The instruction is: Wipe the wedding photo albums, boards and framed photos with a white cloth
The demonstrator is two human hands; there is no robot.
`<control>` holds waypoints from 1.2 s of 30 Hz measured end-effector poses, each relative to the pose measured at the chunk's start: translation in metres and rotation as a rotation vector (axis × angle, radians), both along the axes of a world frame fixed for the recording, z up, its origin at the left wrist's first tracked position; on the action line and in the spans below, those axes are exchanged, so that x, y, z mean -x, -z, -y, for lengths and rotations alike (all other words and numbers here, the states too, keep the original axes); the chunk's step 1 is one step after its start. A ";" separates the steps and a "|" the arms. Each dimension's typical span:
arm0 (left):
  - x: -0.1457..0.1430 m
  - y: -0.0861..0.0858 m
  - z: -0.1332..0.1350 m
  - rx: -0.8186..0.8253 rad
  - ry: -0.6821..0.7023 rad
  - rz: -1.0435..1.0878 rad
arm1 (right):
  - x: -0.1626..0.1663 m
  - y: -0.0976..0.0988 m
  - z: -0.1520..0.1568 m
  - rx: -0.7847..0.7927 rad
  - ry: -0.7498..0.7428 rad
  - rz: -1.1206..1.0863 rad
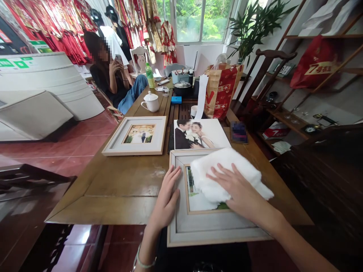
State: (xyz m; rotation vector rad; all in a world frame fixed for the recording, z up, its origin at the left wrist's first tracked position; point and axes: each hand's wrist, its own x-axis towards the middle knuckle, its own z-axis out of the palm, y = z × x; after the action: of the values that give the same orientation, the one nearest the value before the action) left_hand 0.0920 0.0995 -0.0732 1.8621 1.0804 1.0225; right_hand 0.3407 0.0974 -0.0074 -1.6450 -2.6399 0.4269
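Observation:
A framed picture (210,226) with a wide pale mat and light wood edge lies at the table's near edge, jutting a little past it. My left hand (168,198) rests along its left side, fingers stretched out and holding nothing. Spread flat, my right hand (235,189) presses on a folded white cloth (212,166) over the upper right of the picture. The cloth hides much of the image; some green shows beneath it. Just beyond lie a wedding photo print (217,132) and, to the left, a second framed picture (138,134).
On the wooden table (119,181) stand a white lidded cup (151,102), a green-capped bottle (149,75), a small blue box (176,99) and a large paper bag (222,90). A person (113,75) sits at the far left holding a phone. Shelves (295,121) line the right.

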 end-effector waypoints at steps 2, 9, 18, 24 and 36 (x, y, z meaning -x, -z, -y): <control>0.000 0.001 0.000 -0.011 0.005 0.000 | 0.004 -0.007 0.014 0.109 -0.073 -0.036; 0.000 -0.001 -0.001 -0.015 0.000 -0.010 | -0.002 0.009 -0.001 -0.127 0.077 -0.126; 0.000 0.001 0.000 -0.019 -0.012 0.026 | 0.017 0.010 -0.053 -0.125 -0.052 -0.077; 0.001 0.005 -0.001 -0.024 -0.018 0.024 | 0.024 0.010 -0.032 -0.038 -0.272 -0.053; -0.001 0.003 0.000 -0.030 -0.025 0.067 | 0.041 0.003 -0.058 -0.196 -0.204 -0.053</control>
State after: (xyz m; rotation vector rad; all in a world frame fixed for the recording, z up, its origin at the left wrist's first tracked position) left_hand 0.0933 0.1000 -0.0763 1.8287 1.0571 1.1131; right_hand 0.2992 0.1556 -0.0100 -1.2990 -2.7197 0.2007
